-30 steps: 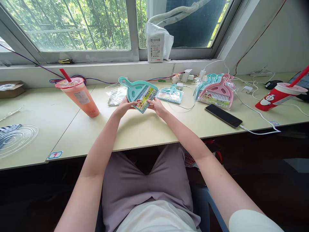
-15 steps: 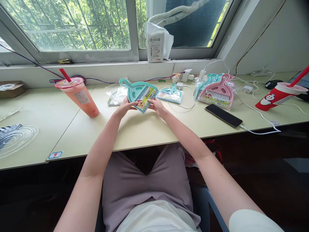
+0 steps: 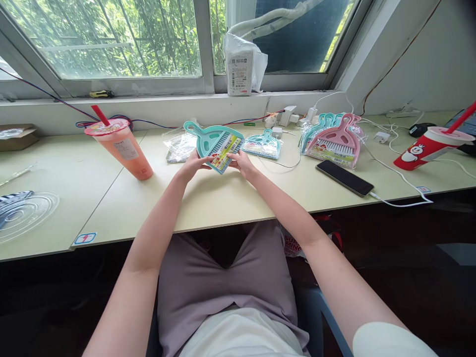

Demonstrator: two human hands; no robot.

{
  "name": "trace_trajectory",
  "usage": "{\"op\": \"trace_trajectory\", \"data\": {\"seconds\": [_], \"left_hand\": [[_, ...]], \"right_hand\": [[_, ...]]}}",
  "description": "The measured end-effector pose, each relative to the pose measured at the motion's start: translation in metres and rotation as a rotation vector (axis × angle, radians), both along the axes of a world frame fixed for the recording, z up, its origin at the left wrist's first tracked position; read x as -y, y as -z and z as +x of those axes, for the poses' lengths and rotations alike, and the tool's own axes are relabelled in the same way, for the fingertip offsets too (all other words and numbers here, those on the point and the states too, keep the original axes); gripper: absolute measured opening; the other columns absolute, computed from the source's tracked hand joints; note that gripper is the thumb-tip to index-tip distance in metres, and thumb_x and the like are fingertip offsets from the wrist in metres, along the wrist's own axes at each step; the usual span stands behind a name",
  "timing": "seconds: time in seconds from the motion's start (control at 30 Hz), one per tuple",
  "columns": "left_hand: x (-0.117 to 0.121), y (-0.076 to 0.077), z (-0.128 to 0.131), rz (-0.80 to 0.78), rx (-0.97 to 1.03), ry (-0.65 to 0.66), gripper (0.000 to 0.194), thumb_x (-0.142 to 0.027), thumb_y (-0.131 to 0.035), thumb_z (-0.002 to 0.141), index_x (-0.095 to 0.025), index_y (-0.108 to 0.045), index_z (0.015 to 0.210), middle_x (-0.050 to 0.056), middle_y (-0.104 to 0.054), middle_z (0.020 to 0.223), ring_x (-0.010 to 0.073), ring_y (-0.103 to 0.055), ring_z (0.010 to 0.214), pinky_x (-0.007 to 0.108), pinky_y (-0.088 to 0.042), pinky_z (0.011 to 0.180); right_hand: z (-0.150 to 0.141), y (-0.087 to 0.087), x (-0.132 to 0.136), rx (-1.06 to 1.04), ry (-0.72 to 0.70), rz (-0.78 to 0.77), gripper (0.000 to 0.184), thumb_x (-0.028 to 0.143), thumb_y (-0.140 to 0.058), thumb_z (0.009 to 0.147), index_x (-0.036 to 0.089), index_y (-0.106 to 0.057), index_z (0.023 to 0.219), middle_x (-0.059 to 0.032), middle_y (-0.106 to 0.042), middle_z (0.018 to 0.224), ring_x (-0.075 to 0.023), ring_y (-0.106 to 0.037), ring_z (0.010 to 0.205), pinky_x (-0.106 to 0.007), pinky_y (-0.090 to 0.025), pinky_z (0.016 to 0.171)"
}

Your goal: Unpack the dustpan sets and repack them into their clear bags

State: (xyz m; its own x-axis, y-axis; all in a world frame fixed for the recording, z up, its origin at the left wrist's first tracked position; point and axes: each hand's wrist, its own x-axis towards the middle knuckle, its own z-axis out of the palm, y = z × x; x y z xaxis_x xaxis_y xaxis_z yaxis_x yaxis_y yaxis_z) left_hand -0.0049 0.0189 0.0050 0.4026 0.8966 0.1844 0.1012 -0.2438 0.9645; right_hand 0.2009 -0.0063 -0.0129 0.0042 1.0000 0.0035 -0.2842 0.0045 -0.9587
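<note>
A teal dustpan (image 3: 211, 135) with a printed yellow card (image 3: 226, 151) on its front is held tilted above the table, its handle pointing up and left. My left hand (image 3: 194, 164) grips its lower left edge, thumb on the front. At the lower right edge my right hand (image 3: 241, 162) pinches the same dustpan, some of its fingers hidden behind. Just to the right, a smaller pack of a teal dustpan (image 3: 263, 145) lies on the table. Clear plastic packaging (image 3: 179, 146) lies behind my left hand.
Several wrapped pink and teal dustpan sets (image 3: 332, 141) lie to the right, near a black phone (image 3: 344, 178) on a white cable. A tall pink drink cup (image 3: 124, 148) stands at left, a red cup (image 3: 424, 148) at far right. Plugs (image 3: 288, 116) and wires run along the wall.
</note>
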Motion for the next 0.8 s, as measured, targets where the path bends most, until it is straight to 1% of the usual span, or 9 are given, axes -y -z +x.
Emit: {"op": "trace_trajectory", "data": {"seconds": [0.23,0.37,0.43,0.5,0.57,0.63,0.7,0.73,0.8], "left_hand": [[0.000,0.000,-0.002,-0.011,-0.030,-0.005,0.055,-0.047,-0.078,0.073,-0.020,-0.059,0.118,0.011,-0.067,0.125,0.0268,-0.068,0.109,0.033,-0.061,0.075],[0.005,-0.004,-0.001,-0.026,-0.033,-0.002,0.056,-0.050,-0.076,0.077,-0.020,-0.059,0.121,0.011,-0.068,0.125,0.0259,-0.068,0.109,0.032,-0.060,0.075],[0.005,-0.004,0.000,-0.041,-0.010,0.005,0.057,-0.056,-0.070,0.081,-0.020,-0.057,0.124,0.011,-0.068,0.122,0.0253,-0.069,0.106,0.031,-0.060,0.073],[0.001,-0.003,0.000,-0.064,0.005,-0.015,0.059,-0.064,-0.060,0.086,-0.018,-0.058,0.123,0.013,-0.070,0.118,0.0251,-0.070,0.100,0.030,-0.060,0.068],[-0.007,-0.001,-0.001,-0.062,-0.009,-0.087,0.065,-0.070,-0.050,0.090,-0.015,-0.060,0.121,0.015,-0.071,0.112,0.0244,-0.072,0.091,0.029,-0.057,0.061],[-0.017,0.001,-0.005,-0.022,-0.017,-0.202,0.072,-0.074,-0.039,0.093,-0.013,-0.062,0.124,0.015,-0.071,0.108,0.0232,-0.071,0.084,0.027,-0.054,0.056],[-0.026,0.004,-0.012,0.062,-0.005,-0.342,0.074,-0.073,-0.032,0.096,-0.015,-0.059,0.133,0.015,-0.071,0.111,0.0233,-0.071,0.087,0.027,-0.054,0.057],[-0.030,0.005,-0.016,0.116,-0.012,-0.416,0.072,-0.071,-0.033,0.097,-0.016,-0.056,0.138,0.015,-0.070,0.114,0.0241,-0.070,0.093,0.028,-0.056,0.060],[-0.035,0.008,-0.024,0.243,-0.096,-0.556,0.064,-0.061,-0.044,0.098,-0.017,-0.053,0.143,0.015,-0.068,0.122,0.0260,-0.067,0.104,0.033,-0.058,0.073]], "right_hand": [[0.001,0.001,0.000,-0.013,-0.002,0.010,0.020,0.019,-0.066,0.086,0.023,-0.057,0.104,-0.0010,-0.072,0.110,-0.0147,-0.074,0.085,-0.041,-0.060,0.100],[0.002,0.004,-0.002,-0.022,0.013,0.012,0.019,0.019,-0.067,0.085,0.023,-0.058,0.101,-0.0004,-0.073,0.106,-0.0145,-0.073,0.085,-0.040,-0.060,0.099],[0.003,0.005,-0.003,-0.029,0.018,0.016,0.019,0.019,-0.068,0.085,0.023,-0.058,0.100,0.0001,-0.073,0.105,-0.0146,-0.073,0.086,-0.040,-0.060,0.099],[0.003,0.006,-0.004,-0.039,0.023,0.022,0.020,0.019,-0.069,0.084,0.023,-0.058,0.100,0.0005,-0.074,0.103,-0.0147,-0.073,0.086,-0.039,-0.061,0.098],[0.003,0.005,-0.004,-0.049,0.035,0.022,0.020,0.019,-0.070,0.083,0.023,-0.058,0.099,0.0009,-0.074,0.101,-0.0144,-0.073,0.085,-0.039,-0.061,0.097],[0.003,0.004,-0.003,-0.063,0.054,0.020,0.021,0.018,-0.070,0.083,0.023,-0.058,0.100,0.0012,-0.074,0.098,-0.0142,-0.073,0.084,-0.038,-0.062,0.096],[0.004,0.002,-0.003,-0.082,0.075,0.018,0.023,0.017,-0.071,0.082,0.024,-0.058,0.100,0.0018,-0.075,0.098,-0.0144,-0.074,0.085,-0.038,-0.062,0.096],[0.005,0.000,-0.003,-0.092,0.086,0.013,0.024,0.016,-0.071,0.082,0.024,-0.057,0.100,0.0022,-0.075,0.097,-0.0146,-0.074,0.086,-0.038,-0.062,0.096],[0.008,-0.003,-0.004,-0.114,0.115,-0.005,0.025,0.016,-0.071,0.082,0.024,-0.057,0.101,0.0027,-0.075,0.096,-0.0149,-0.075,0.087,-0.038,-0.062,0.096]]}}
